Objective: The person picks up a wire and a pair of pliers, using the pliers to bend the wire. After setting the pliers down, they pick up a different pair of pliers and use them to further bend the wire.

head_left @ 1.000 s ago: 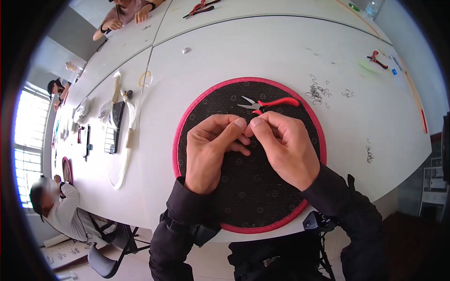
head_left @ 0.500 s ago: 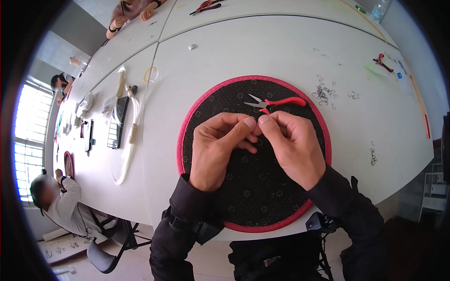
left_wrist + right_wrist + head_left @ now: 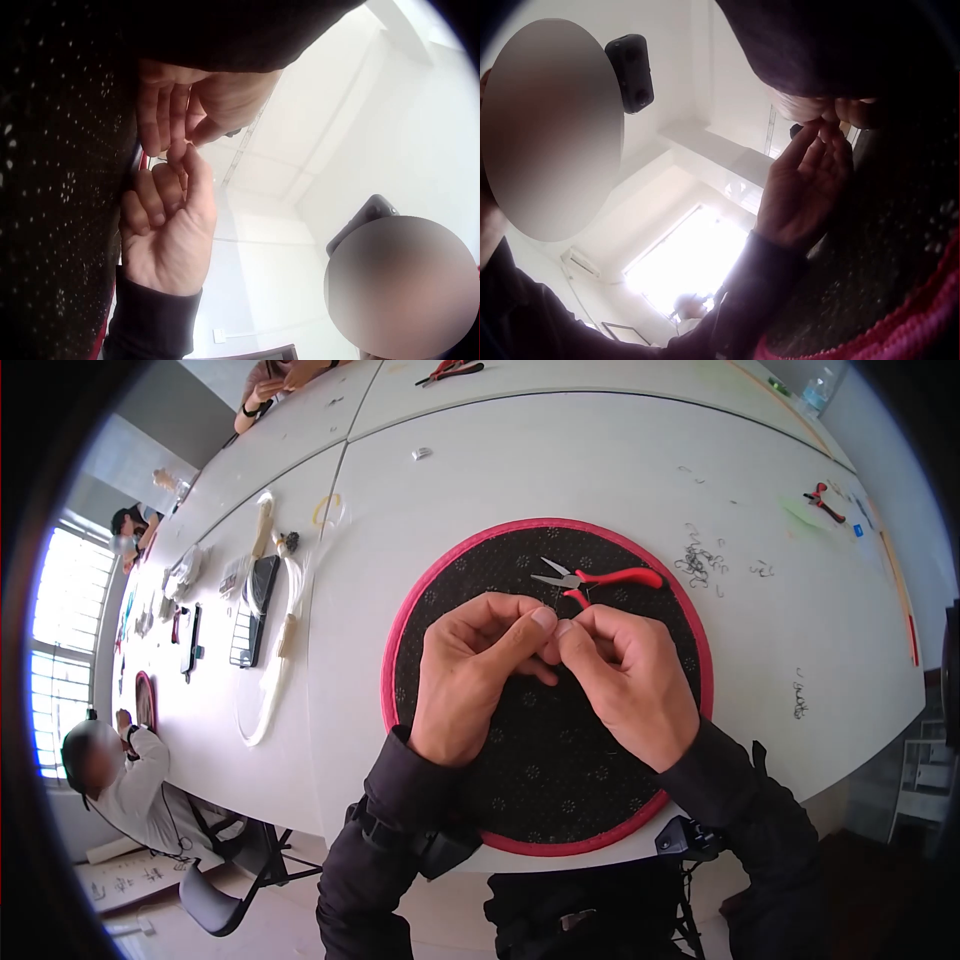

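Note:
Over the round black mat (image 3: 540, 790) with a red rim, both hands meet fingertip to fingertip. My left hand (image 3: 468, 678) pinches a tiny, thin wire-like piece between thumb and index finger, mostly hidden by the fingertips. Close against it, my right hand (image 3: 632, 678) pinches at the same spot, its other fingers curled. In the left wrist view the right hand (image 3: 171, 232) shows its thumb and index finger pressed together. The right wrist view has the left hand (image 3: 801, 199) in shadow. Just beyond the fingertips, red-handled pliers (image 3: 622, 576) lie on the mat, jaws apart.
Right of the mat lies a tangle of small dark wire hooks (image 3: 700, 563), with another cluster (image 3: 799, 698) nearer the front. Farther off are red-and-black pliers (image 3: 824, 503). Bundled clear tubing (image 3: 285, 630) lies at left near a phone-like black object (image 3: 258, 610). Other people sit around the table.
In the head view the whole scene has shifted slightly, the mat and both hands appearing a little farther right. The hands stay together in the same pinching pose.

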`<action>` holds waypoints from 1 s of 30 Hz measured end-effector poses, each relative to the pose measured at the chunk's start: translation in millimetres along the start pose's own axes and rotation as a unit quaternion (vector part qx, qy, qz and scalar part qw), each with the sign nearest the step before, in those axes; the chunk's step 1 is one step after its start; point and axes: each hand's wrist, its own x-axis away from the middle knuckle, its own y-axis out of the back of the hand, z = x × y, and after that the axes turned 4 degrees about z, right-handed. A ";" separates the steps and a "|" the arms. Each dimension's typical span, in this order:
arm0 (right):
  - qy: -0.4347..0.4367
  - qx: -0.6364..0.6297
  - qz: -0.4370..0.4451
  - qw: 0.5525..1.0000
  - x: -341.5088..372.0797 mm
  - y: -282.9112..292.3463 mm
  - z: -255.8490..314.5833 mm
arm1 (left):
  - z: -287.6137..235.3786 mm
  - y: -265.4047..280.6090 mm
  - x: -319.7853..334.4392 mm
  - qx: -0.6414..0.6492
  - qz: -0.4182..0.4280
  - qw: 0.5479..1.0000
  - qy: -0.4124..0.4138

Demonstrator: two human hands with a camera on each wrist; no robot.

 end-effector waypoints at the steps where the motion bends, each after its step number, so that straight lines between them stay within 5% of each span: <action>1: -0.003 -0.001 0.004 1.000 0.5 0.0 1.6 | -1.0 -1.0 0.2 0.004 -0.006 1.000 0.000; 8: -0.010 0.066 0.033 0.997 0.8 5.2 5.8 | 3.5 2.1 -1.3 -0.044 0.021 0.999 -0.006; 14: 0.213 0.173 -0.092 0.957 -10.5 18.3 1.7 | 2.7 2.3 -1.3 -0.058 0.058 0.996 -0.023; 17: 0.147 0.107 -0.010 0.983 -10.7 26.5 4.0 | 0.0 0.9 -0.3 -0.095 0.068 0.993 -0.019; 30: 0.105 0.099 0.039 0.989 -11.9 31.0 5.9 | -9.3 -0.7 4.4 -0.195 0.090 0.977 0.017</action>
